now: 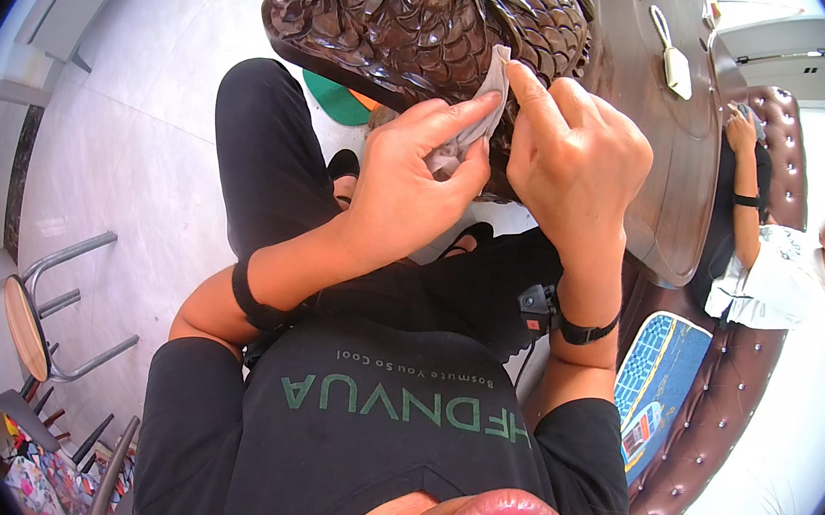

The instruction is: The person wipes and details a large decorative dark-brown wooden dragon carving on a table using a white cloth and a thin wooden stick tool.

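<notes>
My left hand pinches a crumpled light grey cloth between thumb and forefinger. Close beside it, my right hand has its fingers curled, with a thin yellowish tip showing at its forefinger against the cloth's upper edge; most of that thin thing is hidden. Both hands are over a dark, glossy wooden carving with scale patterns, which forms the near end of a wooden table. Whether the cloth touches the carving cannot be told.
A white tag-like object with a looped cord lies on the table. Right of it, another person sits on a brown tufted leather sofa, one hand holding a greyish cloth. A blue patterned mat lies on the sofa. A stool stands at left.
</notes>
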